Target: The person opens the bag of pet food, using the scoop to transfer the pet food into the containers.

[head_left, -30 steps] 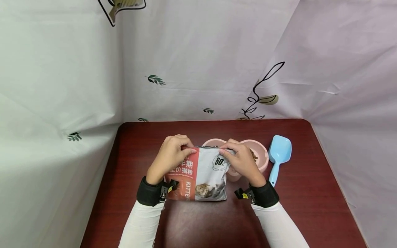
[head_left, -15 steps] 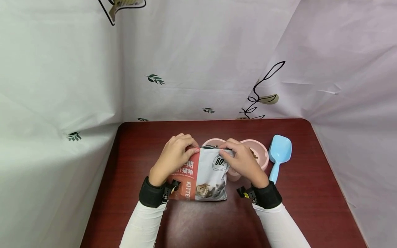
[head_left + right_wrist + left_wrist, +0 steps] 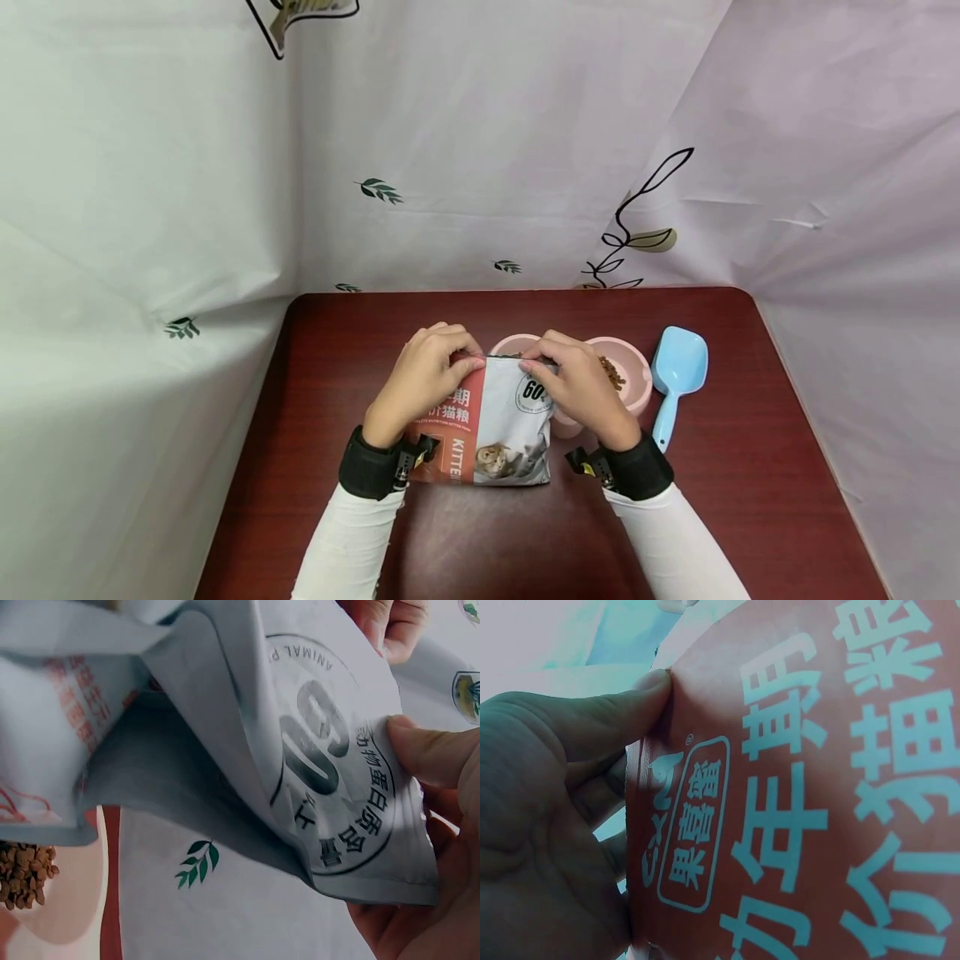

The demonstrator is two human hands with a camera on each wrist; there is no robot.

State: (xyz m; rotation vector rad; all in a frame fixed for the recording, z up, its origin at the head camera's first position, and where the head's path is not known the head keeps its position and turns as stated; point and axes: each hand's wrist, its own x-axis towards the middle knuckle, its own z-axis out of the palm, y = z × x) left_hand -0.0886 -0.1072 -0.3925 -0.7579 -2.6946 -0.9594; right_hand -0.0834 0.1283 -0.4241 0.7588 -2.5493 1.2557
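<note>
In the head view a red and white kitten food bag [image 3: 513, 421] stands near the middle of the table, its printed front facing me. My left hand [image 3: 427, 371] pinches the top edge on the red side, thumb in front. On the white side, my right hand [image 3: 581, 383] pinches the same edge close by. The left wrist view shows the left thumb [image 3: 641, 697] pressed on the red panel [image 3: 772, 802], other fingers behind. From the right wrist, the bag's white side [image 3: 330, 750] is creased, with its side fold gaping below the right thumb [image 3: 435, 754].
Pink bowls [image 3: 645, 383] stand behind and right of the bag, partly hidden by it and the right hand. Brown kibble [image 3: 612, 372] lies in the right one. A light blue scoop [image 3: 679, 362] rests beside them on the dark red table [image 3: 757, 483]. A printed cloth hangs behind.
My left hand has slid slightly right along the bag's top edge. The right hand has shifted a little left, and the dark gap at the top has narrowed.
</note>
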